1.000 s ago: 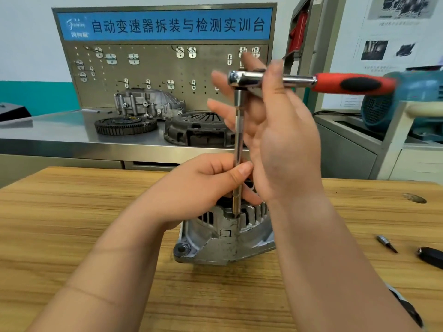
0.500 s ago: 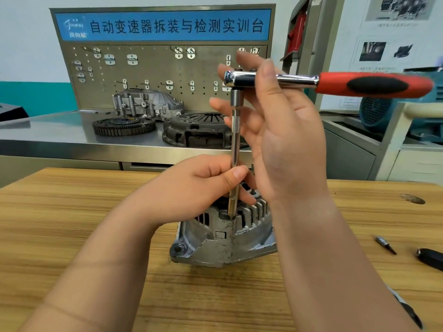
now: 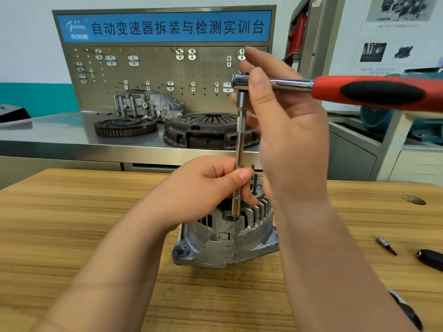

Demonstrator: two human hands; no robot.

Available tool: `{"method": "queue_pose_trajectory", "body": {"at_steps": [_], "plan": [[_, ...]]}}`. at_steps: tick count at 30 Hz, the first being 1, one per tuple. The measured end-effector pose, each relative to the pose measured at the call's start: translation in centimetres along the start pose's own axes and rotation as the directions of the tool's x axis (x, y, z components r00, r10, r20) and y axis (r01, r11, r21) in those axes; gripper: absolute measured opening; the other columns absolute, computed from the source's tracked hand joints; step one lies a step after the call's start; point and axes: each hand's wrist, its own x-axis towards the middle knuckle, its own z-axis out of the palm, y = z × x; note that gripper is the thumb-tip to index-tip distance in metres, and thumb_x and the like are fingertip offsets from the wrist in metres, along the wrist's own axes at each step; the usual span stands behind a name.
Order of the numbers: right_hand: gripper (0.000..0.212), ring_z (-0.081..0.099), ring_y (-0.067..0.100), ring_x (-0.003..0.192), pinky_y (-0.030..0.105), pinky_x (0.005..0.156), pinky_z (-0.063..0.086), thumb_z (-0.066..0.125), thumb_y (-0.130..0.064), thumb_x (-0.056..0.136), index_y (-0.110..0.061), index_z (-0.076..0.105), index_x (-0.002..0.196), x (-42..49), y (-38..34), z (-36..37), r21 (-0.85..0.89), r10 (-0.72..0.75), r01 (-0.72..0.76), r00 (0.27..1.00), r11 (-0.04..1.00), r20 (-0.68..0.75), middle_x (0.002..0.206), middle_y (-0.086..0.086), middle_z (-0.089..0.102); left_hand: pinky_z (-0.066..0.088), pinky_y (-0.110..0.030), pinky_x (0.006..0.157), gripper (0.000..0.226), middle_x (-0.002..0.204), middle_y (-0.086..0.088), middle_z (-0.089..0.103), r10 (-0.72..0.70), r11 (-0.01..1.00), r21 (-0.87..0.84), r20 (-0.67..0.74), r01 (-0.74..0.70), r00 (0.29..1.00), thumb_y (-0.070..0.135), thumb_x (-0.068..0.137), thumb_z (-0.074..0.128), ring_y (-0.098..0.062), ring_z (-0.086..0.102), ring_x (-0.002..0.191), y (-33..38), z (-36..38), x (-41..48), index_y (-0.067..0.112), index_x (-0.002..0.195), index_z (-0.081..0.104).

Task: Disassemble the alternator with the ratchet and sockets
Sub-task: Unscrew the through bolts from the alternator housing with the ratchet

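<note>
Red-and-black-handled chrome ratchet [image 3: 335, 88] working on the grey cast-metal alternator [image 3: 227, 243]
Left hand [image 3: 203, 188] pinches the long chrome extension bar [image 3: 240, 140] low down, alternator right beneath it on the wooden table [image 3: 72, 224]; right hand [image 3: 292, 144] pinches the ratchet head above, thumb in front, fingers behind; handle pokes out to its right.

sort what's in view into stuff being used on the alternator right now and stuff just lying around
In use: alternator; ratchet, gripped by the right hand; extension bar, pinched by the left hand; socket.
Lying about: loose bit and black object on the wooden table; flywheel, clutch cover and housing on the steel bench.
</note>
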Motion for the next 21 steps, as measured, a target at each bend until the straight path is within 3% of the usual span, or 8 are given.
{"method": "queue_pose_trajectory", "body": {"at_steps": [2, 4, 7, 11, 14, 16, 18, 21], "plan": [[0.027, 0.064, 0.009, 0.092, 0.029, 0.089, 0.051, 0.055, -0.004, 0.095, -0.005, 0.062, 0.121, -0.04, -0.01, 0.29, -0.061, -0.083, 0.083, 0.996, 0.995, -0.007, 0.103, 0.003, 0.070, 0.048, -0.056, 0.086, 0.039, 0.080, 0.001, 0.074, -0.011, 1.000, 0.008, -0.008, 0.011, 1.000, 0.042, 0.084, 0.048, -0.043, 0.060, 0.085, 0.00, 0.12, 0.00, 0.011, 0.083, 0.071], [0.029, 0.065, 0.011, 0.093, 0.041, 0.095, 0.051, 0.053, -0.006, 0.096, -0.004, 0.060, 0.124, -0.17, 0.16, 0.53, -0.028, -0.061, 0.061, 0.998, 0.998, 0.001, 0.109, -0.004, 0.066, 0.050, -0.053, 0.085, 0.036, 0.083, -0.001, 0.074, -0.011, 1.000, 0.006, 0.001, 0.011, 1.000, 0.039, 0.091, 0.051, -0.041, 0.061, 0.084, -0.07, 0.25, 0.00, 0.009, 0.085, 0.071], [0.030, 0.066, 0.013, 0.090, 0.038, 0.088, 0.056, 0.043, -0.019, 0.101, -0.010, 0.058, 0.127, -0.25, 0.16, 0.69, 0.139, 0.097, -0.100, 0.995, 0.985, 0.026, 0.122, 0.009, 0.066, 0.052, -0.033, 0.076, 0.037, 0.073, 0.007, 0.070, 0.017, 0.996, -0.085, 0.033, -0.014, 0.999, 0.037, 0.091, 0.046, -0.018, 0.064, 0.071, -0.14, 0.22, -0.17, 0.008, 0.082, 0.067], [0.035, 0.072, 0.028, 0.087, 0.024, 0.067, 0.056, 0.034, -0.036, 0.103, -0.016, 0.058, 0.118, -0.26, -0.55, 0.48, 0.364, 0.359, -0.374, 0.927, 0.853, 0.111, 0.100, 0.013, 0.074, 0.049, -0.015, 0.071, 0.034, 0.072, 0.006, 0.069, 0.046, 0.984, -0.173, 0.081, -0.031, 0.996, 0.038, 0.084, 0.044, -0.002, 0.064, 0.071, 0.29, 0.09, -0.53, 0.010, 0.080, 0.063], [0.030, 0.068, 0.024, 0.084, 0.023, 0.070, 0.053, 0.041, -0.031, 0.101, -0.021, 0.057, 0.125, -0.33, -0.57, 0.57, 0.294, 0.312, -0.319, 0.947, 0.901, 0.072, 0.107, 0.011, 0.072, 0.051, -0.026, 0.077, 0.043, 0.075, 0.005, 0.071, 0.031, 0.993, -0.113, 0.047, -0.026, 0.998, 0.039, 0.085, 0.045, -0.016, 0.063, 0.072, 0.09, 0.11, -0.32, 0.000, 0.084, 0.064], [0.034, 0.064, 0.031, 0.089, 0.032, 0.085, 0.053, 0.049, -0.021, 0.099, -0.018, 0.054, 0.133, -0.34, -0.47, 0.69, 0.198, 0.192, -0.196, 0.981, 0.960, 0.039, 0.102, 0.005, 0.070, 0.051, -0.039, 0.082, 0.039, 0.078, 0.004, 0.072, 0.000, 0.998, -0.069, 0.023, 0.002, 1.000, 0.034, 0.094, 0.046, -0.027, 0.062, 0.076, 0.00, 0.24, -0.20, 0.001, 0.090, 0.066], [0.041, 0.063, 0.034, 0.094, 0.038, 0.096, 0.050, 0.052, -0.016, 0.096, -0.015, 0.051, 0.138, -0.40, -0.37, 0.83, 0.135, 0.105, -0.110, 0.994, 0.985, 0.041, 0.095, 0.007, 0.067, 0.050, -0.032, 0.082, 0.033, 0.077, 0.003, 0.072, -0.012, 0.998, -0.066, 0.015, 0.013, 1.000, 0.025, 0.098, 0.046, -0.011, 0.064, 0.074, 0.09, 0.38, -0.21, 0.000, 0.090, 0.066], [0.040, 0.070, 0.027, 0.093, 0.027, 0.080, 0.052, 0.046, -0.023, 0.099, -0.019, 0.049, 0.139, -0.38, -0.35, 0.85, 0.189, 0.150, -0.161, 0.986, 0.969, 0.069, 0.118, 0.004, 0.066, 0.050, -0.031, 0.083, 0.036, 0.082, -0.003, 0.073, -0.015, 0.992, -0.122, 0.042, 0.020, 0.999, 0.031, 0.098, 0.045, -0.011, 0.066, 0.080, 0.23, 0.33, -0.31, 0.002, 0.091, 0.065]]}}
